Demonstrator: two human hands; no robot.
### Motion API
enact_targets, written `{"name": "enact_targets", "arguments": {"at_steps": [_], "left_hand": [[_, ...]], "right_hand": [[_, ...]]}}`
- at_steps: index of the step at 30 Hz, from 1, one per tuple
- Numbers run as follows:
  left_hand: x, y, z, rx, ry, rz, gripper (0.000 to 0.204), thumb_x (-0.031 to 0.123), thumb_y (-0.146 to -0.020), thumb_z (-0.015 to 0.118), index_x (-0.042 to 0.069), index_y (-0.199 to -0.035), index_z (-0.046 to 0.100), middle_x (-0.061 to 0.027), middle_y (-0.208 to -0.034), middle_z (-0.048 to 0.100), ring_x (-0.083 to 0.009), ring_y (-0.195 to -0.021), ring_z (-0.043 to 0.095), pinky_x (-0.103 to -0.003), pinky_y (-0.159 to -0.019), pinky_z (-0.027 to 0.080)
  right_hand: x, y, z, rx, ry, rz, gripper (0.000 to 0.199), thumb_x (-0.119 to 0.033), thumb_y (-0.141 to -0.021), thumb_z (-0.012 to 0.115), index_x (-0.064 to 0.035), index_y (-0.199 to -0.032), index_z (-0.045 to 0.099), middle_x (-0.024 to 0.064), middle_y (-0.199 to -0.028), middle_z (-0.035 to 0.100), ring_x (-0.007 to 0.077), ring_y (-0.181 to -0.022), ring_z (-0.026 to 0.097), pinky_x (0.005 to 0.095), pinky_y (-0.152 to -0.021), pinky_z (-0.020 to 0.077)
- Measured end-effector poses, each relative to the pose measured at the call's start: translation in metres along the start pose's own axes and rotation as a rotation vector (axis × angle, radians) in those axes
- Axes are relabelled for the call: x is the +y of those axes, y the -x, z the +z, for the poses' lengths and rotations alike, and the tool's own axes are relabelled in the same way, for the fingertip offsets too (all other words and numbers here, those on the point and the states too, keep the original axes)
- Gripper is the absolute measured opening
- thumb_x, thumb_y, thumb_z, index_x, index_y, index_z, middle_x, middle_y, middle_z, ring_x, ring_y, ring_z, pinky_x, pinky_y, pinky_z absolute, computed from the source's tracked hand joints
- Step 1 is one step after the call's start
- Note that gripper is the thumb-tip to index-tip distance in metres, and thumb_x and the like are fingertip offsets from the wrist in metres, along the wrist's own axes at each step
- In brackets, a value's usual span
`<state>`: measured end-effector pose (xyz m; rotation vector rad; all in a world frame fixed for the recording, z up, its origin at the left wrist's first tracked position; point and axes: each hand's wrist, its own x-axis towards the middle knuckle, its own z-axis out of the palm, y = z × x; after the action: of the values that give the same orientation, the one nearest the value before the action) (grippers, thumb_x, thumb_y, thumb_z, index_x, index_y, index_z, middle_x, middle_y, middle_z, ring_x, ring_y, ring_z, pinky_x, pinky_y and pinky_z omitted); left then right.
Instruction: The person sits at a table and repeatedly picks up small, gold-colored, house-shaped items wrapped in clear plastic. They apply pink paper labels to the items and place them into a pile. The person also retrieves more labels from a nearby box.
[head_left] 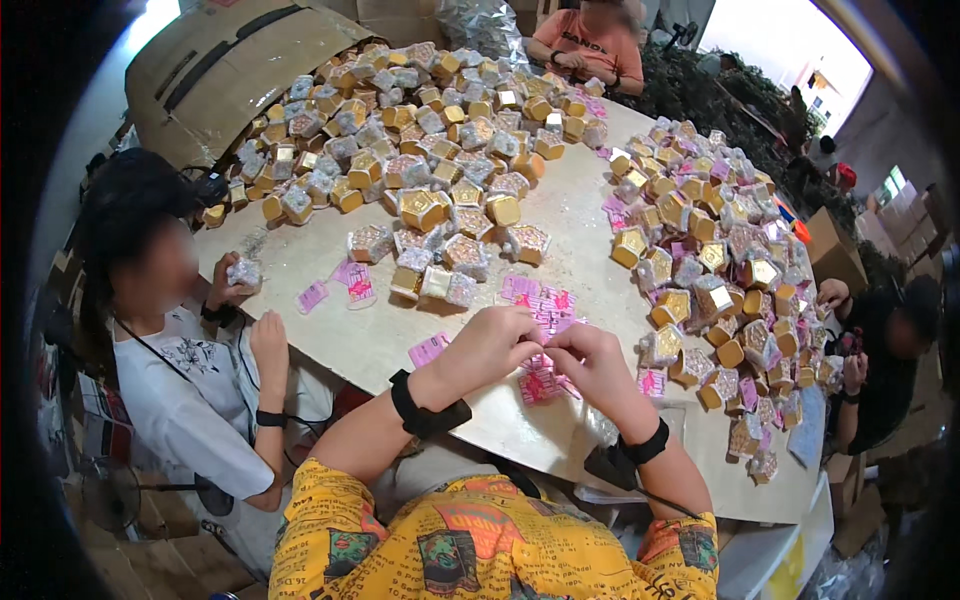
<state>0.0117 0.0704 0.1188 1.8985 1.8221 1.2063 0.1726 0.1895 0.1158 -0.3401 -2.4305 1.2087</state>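
My left hand (500, 335) and my right hand (592, 355) meet over the near middle of the table, fingertips close together in a pinch. Whatever lies between the fingers is too small to make out. Right beneath them, a spread of pink printed tags (541, 388) lies on the tabletop, partly covered by my hands. Another pink tag (428, 348) is beside my left wrist, and one more tag (651, 381) lies to the right of my right hand. Just beyond are several gold pentagonal boxes (466, 255) with glittery, pebbled sides.
A large heap of gold boxes (420, 110) covers the table's far left; another heap (712, 255) runs down the right. At left a person in white (190, 350) holds a glittery box (243, 272). Other people sit at the far side and right. A cardboard box (230, 70) stands behind.
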Motion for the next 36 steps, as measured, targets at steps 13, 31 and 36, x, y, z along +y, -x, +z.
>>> {"name": "enact_targets", "arguments": {"at_steps": [13, 31, 36], "left_hand": [[-0.033, 0.008, 0.004, -0.154, 0.899, -0.611, 0.009, 0.005, -0.078, 0.069, -0.004, -0.082, 0.069, -0.0062, -0.066, 0.066, -0.0113, -0.057, 0.062, -0.024, -0.053, 0.049], [-0.049, 0.012, -0.04, 0.2, -0.345, -0.242, 0.042, 0.006, -0.071, 0.07, 0.002, -0.111, 0.058, -0.0146, -0.111, 0.057, -0.0316, -0.106, 0.054, -0.039, -0.087, 0.047], [-0.038, 0.015, -0.021, 0.192, 0.403, -0.319, 0.052, -0.004, -0.073, 0.068, 0.004, -0.122, 0.053, -0.0067, -0.12, 0.056, -0.0182, -0.109, 0.056, -0.031, -0.088, 0.05]], "right_hand": [[-0.002, -0.004, 0.008, -0.045, 0.792, -0.63, 0.015, -0.012, -0.074, 0.058, -0.0025, -0.085, 0.057, 0.0088, -0.082, 0.052, 0.0226, -0.072, 0.057, 0.0351, -0.061, 0.0482], [0.004, -0.015, -0.007, 0.198, 0.214, -0.246, 0.007, -0.002, -0.076, 0.064, -0.0003, -0.082, 0.062, 0.0148, -0.074, 0.059, 0.0328, -0.065, 0.059, 0.0391, -0.06, 0.0494], [-0.007, -0.024, -0.01, 0.205, 0.206, -0.294, 0.008, 0.0, -0.076, 0.064, 0.0009, -0.084, 0.064, 0.0133, -0.073, 0.06, 0.0258, -0.062, 0.06, 0.0335, -0.056, 0.0472]]}}
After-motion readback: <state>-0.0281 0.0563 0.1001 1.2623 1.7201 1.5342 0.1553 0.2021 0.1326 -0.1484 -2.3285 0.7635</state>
